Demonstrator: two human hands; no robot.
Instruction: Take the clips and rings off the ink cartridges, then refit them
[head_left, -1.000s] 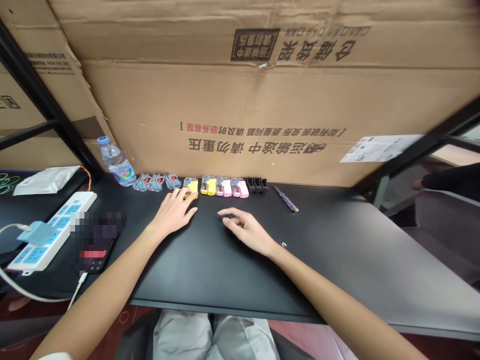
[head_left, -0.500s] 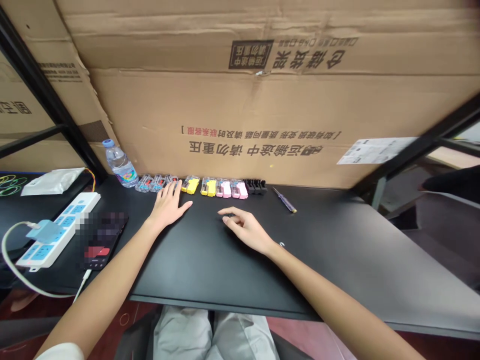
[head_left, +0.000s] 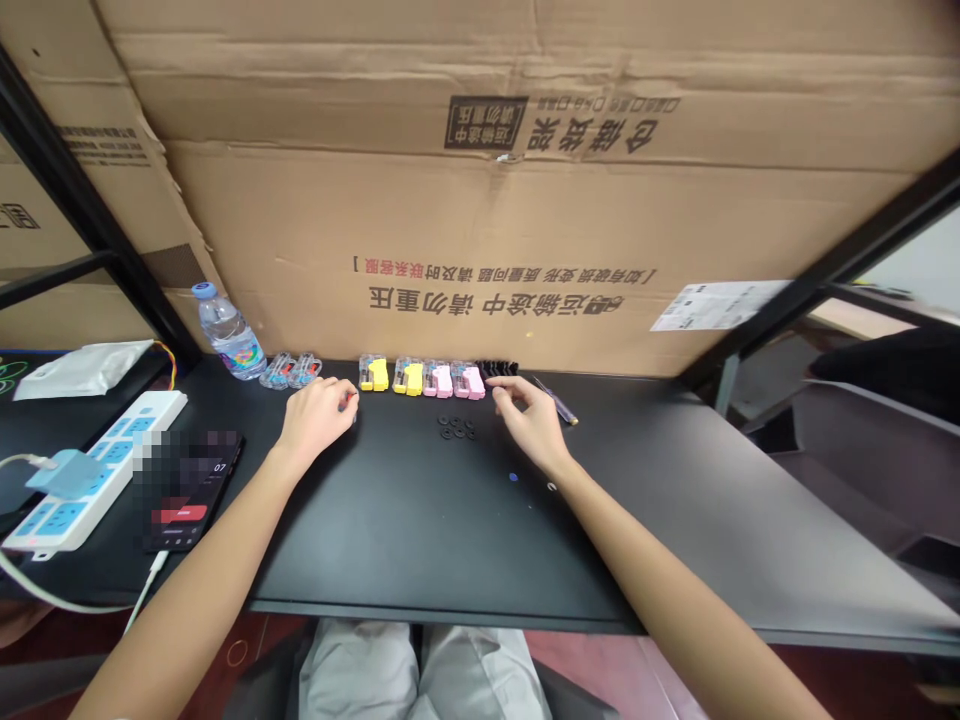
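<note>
My left hand (head_left: 319, 418) is closed around a small clear plastic piece with red in it, mostly hidden by the fingers. Two similar clear pieces with red parts (head_left: 291, 371) lie beyond it by the bottle. Across the back runs a row of yellow-and-clear pieces (head_left: 373, 374) and pink-and-clear pieces (head_left: 469, 381). Black ridged parts (head_left: 501, 369) stand at the row's right end. My right hand (head_left: 531, 420) is open, thumb and forefinger apart, just in front of those black parts. Several small black rings (head_left: 456, 428) lie on the table between my hands.
A screwdriver (head_left: 559, 403) lies right of the row. A blue dot-like piece (head_left: 513, 477) and a small white piece (head_left: 552, 486) are near my right wrist. On the left are a water bottle (head_left: 229, 335), power strip (head_left: 94, 475) and phone (head_left: 196, 492). Cardboard (head_left: 450, 220) stands behind.
My left hand has closed on one clear piece from the row and drawn slightly back. My right hand has moved right and away from me, uncovering the black rings and the blue piece.
</note>
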